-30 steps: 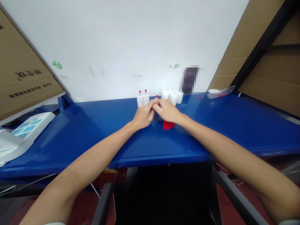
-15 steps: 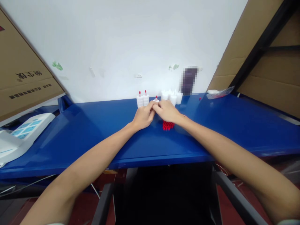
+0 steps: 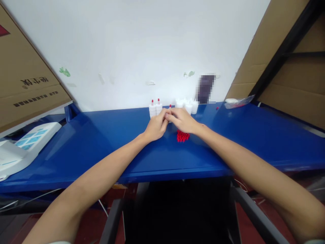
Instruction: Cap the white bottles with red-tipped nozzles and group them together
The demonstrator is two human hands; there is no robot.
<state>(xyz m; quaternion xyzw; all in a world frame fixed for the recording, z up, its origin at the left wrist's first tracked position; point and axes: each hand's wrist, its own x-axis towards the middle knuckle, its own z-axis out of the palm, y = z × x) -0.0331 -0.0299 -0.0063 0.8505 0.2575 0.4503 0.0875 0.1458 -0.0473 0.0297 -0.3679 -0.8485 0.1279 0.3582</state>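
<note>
Fingers closed, my left hand (image 3: pixel 155 128) and my right hand (image 3: pixel 184 120) meet over the blue table around a small white squeeze bottle. Only the bottle's red-capped tip (image 3: pixel 170 106) shows above my fingers; its body is mostly hidden. Just behind my left hand stand two white squeeze bottles (image 3: pixel 155 110) with red caps on their nozzles. Beyond my right hand is a group of several white bottles (image 3: pixel 188 107) without red caps. A cluster of small red caps (image 3: pixel 183 136) lies below my right hand.
On the blue table (image 3: pixel 106 135), a white device with blue panels (image 3: pixel 33 140) sits at the left. A clear plastic bag (image 3: pixel 240 101) and a stray red cap (image 3: pixel 217 108) lie at the back right. Cardboard (image 3: pixel 27 74) leans at the left; a white wall rises behind.
The view has shifted very slightly. My hands stay together around the bottle, with only a small shift of the fingers.
</note>
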